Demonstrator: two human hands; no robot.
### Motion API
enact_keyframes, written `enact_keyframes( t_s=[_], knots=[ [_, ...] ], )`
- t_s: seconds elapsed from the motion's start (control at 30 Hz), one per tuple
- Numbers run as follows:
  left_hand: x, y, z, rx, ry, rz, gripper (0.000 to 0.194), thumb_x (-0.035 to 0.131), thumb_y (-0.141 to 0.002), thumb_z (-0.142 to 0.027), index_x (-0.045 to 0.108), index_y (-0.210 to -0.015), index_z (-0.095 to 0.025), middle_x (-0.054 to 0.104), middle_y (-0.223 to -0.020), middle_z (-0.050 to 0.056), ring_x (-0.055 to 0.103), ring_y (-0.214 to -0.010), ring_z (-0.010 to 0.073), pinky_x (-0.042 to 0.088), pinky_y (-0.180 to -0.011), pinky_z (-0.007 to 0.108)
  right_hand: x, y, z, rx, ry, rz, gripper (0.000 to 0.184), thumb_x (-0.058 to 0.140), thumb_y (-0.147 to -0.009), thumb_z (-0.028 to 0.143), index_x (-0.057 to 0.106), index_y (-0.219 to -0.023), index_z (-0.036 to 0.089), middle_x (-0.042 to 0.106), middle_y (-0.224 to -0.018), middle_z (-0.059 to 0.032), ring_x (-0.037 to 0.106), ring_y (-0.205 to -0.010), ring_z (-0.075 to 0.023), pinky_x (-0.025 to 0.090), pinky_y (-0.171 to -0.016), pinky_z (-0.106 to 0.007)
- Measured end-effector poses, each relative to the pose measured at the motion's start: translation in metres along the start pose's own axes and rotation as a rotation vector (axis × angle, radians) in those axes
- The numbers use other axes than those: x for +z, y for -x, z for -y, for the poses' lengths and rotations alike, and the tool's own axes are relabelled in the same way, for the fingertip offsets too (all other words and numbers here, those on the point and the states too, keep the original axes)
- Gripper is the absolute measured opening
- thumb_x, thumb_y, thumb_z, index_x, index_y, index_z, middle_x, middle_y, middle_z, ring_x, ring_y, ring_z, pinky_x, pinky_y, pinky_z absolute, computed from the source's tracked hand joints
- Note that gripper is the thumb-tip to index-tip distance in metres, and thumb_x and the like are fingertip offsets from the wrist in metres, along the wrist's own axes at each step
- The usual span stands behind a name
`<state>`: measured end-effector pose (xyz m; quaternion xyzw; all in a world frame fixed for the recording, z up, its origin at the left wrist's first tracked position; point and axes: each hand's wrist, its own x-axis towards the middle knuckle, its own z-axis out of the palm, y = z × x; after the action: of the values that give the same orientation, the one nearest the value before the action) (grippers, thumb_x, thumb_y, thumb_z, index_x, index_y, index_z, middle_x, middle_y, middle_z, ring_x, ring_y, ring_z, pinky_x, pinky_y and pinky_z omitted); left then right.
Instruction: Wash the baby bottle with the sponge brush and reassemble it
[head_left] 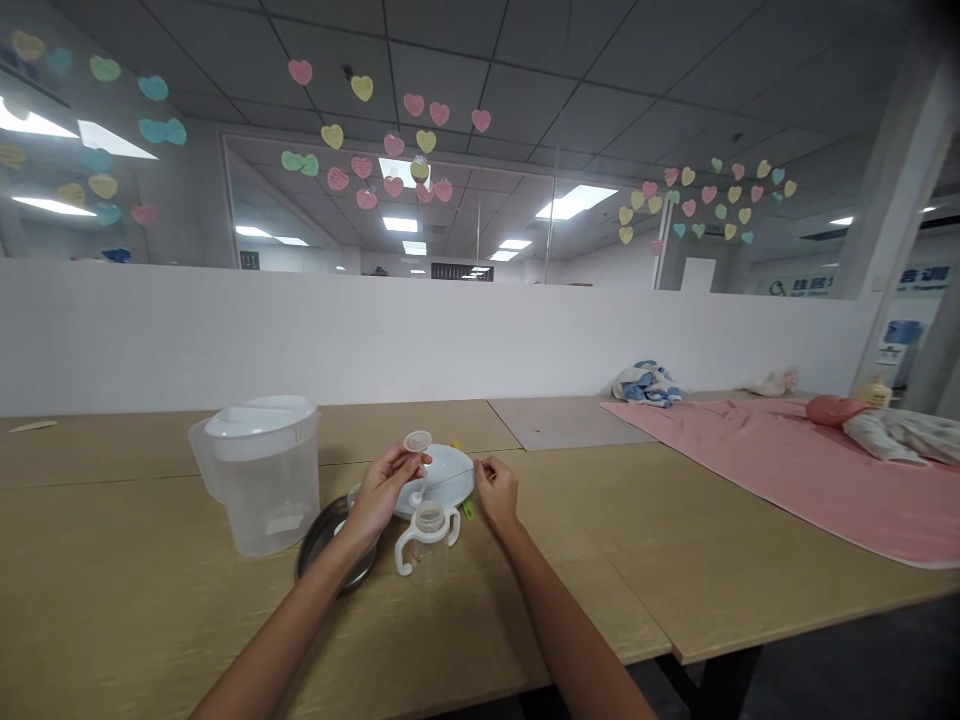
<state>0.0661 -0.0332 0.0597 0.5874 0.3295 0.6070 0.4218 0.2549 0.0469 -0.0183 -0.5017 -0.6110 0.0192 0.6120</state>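
Observation:
My left hand (388, 487) is closed on a small bottle top (417, 441), round and whitish with a translucent middle. A pale tube with a thicker end (418, 492) hangs below it. To the right, my right hand (496, 488) pinches a thin dark wire-like stick (456, 474) that points left toward the tube; its tip is hard to make out. Below and between both hands stands a clear baby bottle (431, 560) with two white handles, its mouth uncovered. Behind it lies a white bowl (452, 462), partly hidden by my left hand.
A metal bowl (315, 545) sits beside my left forearm, with a lidded clear plastic pitcher (271, 490) farther left. Small green and yellow pieces (469, 510) show by the white bowl. At right, a pink cloth (810, 465) carries a doll (829, 409); a crumpled blue-white cloth (646, 384) lies behind.

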Motion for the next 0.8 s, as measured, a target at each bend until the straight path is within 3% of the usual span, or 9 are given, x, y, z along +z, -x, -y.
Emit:
enact_keyframes(
  t_s=[0.2,0.4,0.63,0.8],
  knots=[
    [0.002,0.003,-0.004,0.038,-0.077,0.007,0.038,0.058,-0.073,-0.044,0.061,-0.096,-0.014,0.065,-0.088,0.005,0.056,-0.074,0.0125,0.048,-0.075,0.026,0.001,0.0,0.0,0.004,0.006,0.016,0.034,0.042,-0.079,0.041,0.053,-0.058,0.016,0.05,-0.053,0.0008,0.041,-0.051,-0.0109,0.033,-0.053,-0.021],
    [0.001,0.002,0.0,0.042,-0.05,-0.066,0.046,0.058,-0.072,-0.048,0.059,-0.103,-0.014,0.066,-0.091,0.007,0.058,-0.075,0.0139,0.048,-0.077,0.028,0.001,0.001,0.002,0.003,-0.002,0.03,0.034,0.043,-0.079,0.04,0.054,-0.059,0.016,0.05,-0.053,0.0007,0.042,-0.051,-0.0111,0.032,-0.052,-0.021],
    [0.003,0.01,-0.004,0.039,-0.137,-0.007,0.035,0.056,-0.074,-0.043,0.061,-0.094,-0.015,0.067,-0.091,0.006,0.058,-0.079,0.0158,0.046,-0.077,0.028,0.002,0.002,0.002,0.02,-0.004,0.046,0.034,0.043,-0.079,0.041,0.052,-0.057,0.016,0.048,-0.052,0.0016,0.042,-0.05,-0.0107,0.032,-0.053,-0.021],
    [-0.001,0.016,0.013,0.057,-0.283,0.057,0.031,0.051,-0.077,-0.041,0.062,-0.09,-0.016,0.067,-0.09,0.007,0.059,-0.086,0.0196,0.046,-0.079,0.03,0.003,0.002,0.002,-0.007,0.003,0.046,0.034,0.043,-0.079,0.04,0.052,-0.055,0.017,0.046,-0.05,0.002,0.04,-0.049,-0.0104,0.032,-0.052,-0.021]
  ],
)
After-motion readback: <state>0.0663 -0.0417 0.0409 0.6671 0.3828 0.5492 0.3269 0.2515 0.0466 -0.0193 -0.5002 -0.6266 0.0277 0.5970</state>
